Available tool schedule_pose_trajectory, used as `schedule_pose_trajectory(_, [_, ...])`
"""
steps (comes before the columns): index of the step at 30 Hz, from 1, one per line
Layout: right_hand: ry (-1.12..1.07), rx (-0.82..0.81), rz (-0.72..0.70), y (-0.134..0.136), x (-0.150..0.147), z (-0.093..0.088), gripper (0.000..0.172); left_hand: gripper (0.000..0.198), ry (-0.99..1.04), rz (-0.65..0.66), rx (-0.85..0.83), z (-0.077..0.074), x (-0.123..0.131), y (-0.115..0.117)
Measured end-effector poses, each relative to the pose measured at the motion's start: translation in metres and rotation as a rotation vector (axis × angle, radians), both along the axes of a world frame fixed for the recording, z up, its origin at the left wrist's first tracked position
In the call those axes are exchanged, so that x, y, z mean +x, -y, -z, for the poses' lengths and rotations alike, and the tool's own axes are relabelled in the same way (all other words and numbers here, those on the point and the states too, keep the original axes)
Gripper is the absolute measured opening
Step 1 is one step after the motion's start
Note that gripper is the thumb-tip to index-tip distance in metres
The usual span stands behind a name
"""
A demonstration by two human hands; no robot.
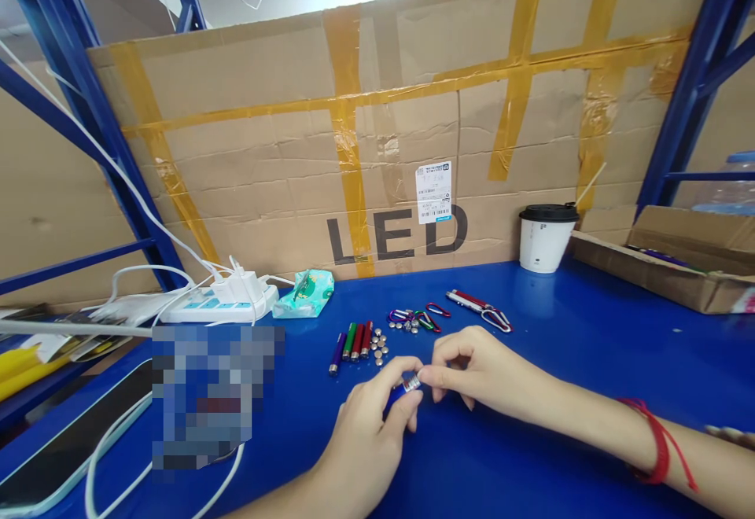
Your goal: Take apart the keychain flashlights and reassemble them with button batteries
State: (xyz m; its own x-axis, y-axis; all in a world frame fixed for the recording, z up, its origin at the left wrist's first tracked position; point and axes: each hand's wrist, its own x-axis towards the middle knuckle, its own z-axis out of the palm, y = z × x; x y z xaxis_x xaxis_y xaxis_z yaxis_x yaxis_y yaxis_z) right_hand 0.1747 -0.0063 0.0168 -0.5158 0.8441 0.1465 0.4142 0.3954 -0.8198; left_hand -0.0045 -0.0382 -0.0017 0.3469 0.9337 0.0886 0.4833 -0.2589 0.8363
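Observation:
My left hand (pixel 369 432) is closed around a small blue metal tube (pixel 395 396), which looks like a mini flashlight body, its silver end pointing up to the right. At that silver end, the fingertips of my right hand (pixel 472 366) are pinched together; whatever they hold is hidden or too small to make out. Beyond my left hand lie a purple tube (pixel 337 355), a green tube (pixel 350 340) and red tubes (pixel 366 340), side by side. Several silver button cells (pixel 378 343) are scattered beside them. Farther back are small carabiners (pixel 428 321).
Slim red and silver flashlights (pixel 469 299) with carabiners lie behind my right hand. A lidded paper cup (pixel 546 242) and an open cardboard box (pixel 666 271) stand back right. At left are a power strip (pixel 204 307), a green packet (pixel 305 294), a phone (pixel 76 432) and loose white cables (pixel 94 476).

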Motion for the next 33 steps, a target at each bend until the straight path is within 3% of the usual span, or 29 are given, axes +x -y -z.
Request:
schedule_pose_trajectory(7, [0.055,0.053,0.015,-0.0003,0.0027,0.0041,0.048,0.030,-0.048,-0.006,-0.003,-0.0008,0.0013,0.0007])
schedule_pose_trajectory(13, [0.118,0.461,0.089,-0.0010,0.0033,0.0042,0.040,0.032,0.076,-0.047,-0.049,-0.0033,0.0015,0.0014])
schedule_pose_trajectory(20, [0.014,0.644,0.049,-0.0019,0.0058,0.0053,0.030,0.035,0.133,-0.057,-0.073,-0.0030,0.0022,0.0002])
schedule_pose_trajectory(26, [-0.001,0.692,0.021,-0.0043,0.0069,0.0053,0.026,0.031,0.080,-0.111,-0.028,-0.0008,0.0023,-0.0001])
schedule_pose_trajectory(33, [0.009,0.651,-0.005,-0.0051,0.0068,0.0027,0.033,0.032,0.124,-0.070,-0.022,-0.0016,0.0028,-0.0012])
